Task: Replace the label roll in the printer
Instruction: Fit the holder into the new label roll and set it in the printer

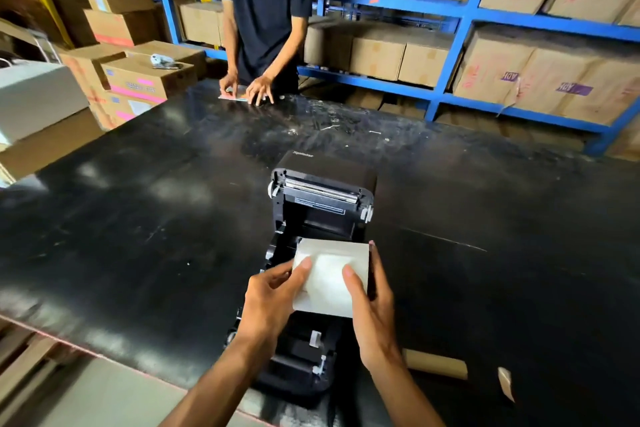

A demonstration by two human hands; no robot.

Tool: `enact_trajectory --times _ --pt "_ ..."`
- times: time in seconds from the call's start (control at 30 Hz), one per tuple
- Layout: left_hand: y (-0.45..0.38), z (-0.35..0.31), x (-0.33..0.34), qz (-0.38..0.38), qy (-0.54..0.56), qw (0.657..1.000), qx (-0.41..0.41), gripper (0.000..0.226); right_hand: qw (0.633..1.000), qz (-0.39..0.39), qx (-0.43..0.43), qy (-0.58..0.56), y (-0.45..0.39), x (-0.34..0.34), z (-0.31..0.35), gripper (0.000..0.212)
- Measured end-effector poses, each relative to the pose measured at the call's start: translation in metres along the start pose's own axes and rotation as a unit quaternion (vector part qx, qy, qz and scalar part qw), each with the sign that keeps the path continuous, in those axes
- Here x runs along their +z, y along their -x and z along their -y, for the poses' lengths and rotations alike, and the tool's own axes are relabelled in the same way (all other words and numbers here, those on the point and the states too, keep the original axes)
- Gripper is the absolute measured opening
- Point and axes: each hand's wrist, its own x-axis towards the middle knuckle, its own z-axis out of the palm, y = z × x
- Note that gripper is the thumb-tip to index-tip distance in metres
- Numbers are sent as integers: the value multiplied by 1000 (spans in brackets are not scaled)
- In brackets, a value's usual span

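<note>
A black label printer (322, 204) sits on the black table with its lid swung open away from me, showing the print head bar and the open roll bay. A white label roll (330, 274) is held over that bay. My left hand (273, 302) grips the roll's left end, thumb on top. My right hand (370, 305) grips the right end, fingers along its side. The lower part of the roll and the bay under it are hidden by my hands. An empty brown cardboard core (436, 363) lies on the table to the printer's right.
Across the black table (138, 218) a person in a dark shirt (263, 10) presses both hands on a flat sheet (235, 96). Cardboard boxes (145, 76) stack at the far left; blue shelving (450, 10) holds more boxes behind. A small paper scrap (505, 383) lies near the right front edge.
</note>
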Motion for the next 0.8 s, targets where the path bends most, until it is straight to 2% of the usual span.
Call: enact_trajectory --times 0.13,0.33,0.5,0.73,0.8 --pt "-20 -3 -34 34 -54 996 -58 30 999 -25 -29 26 -1 30 -9 56" --pt "-39 0 -60 43 -27 996 -69 23 991 -22 -73 106 -3 55 -12 61" --pt "-47 5 -69 60 -6 997 -49 25 964 -4 -11 267 -7 51 -11 62" --pt "-55 21 -69 84 -93 991 -43 24 945 17 55 323 -5 35 -22 63" --pt "-60 22 -67 79 -129 988 -36 32 941 19 65 331 -5 29 -27 63"
